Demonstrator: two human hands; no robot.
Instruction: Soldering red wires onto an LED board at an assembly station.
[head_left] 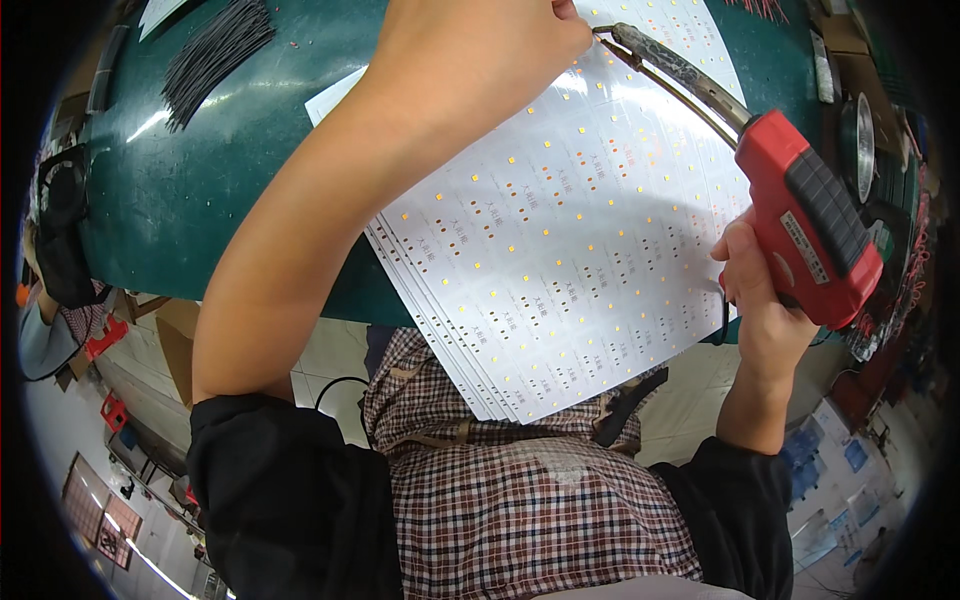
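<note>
My right hand (755, 285) is wrapped round the handle of a red and black soldering gun (795, 215). Its long metal barrel slants up and left, and the tip ends close beside my left hand (510, 40). That hand is curled above the far part of a stack of white circuit board sheets (560, 260). Its fingers are mostly cut off by the upper edge and hidden behind the hand, so whatever they pinch is out of sight. Rows of small yellow LED chips and copper-coloured pads cover the top sheet, and the sheets overhang the table's near edge.
A bundle of thin dark wires (220, 55) lies on the green table (190, 200) at the far left. Red wires (762, 8) lie at the far right. A metallic round spool (865, 145) stands beyond the soldering gun. Another person's arm (45, 310) shows at the left edge.
</note>
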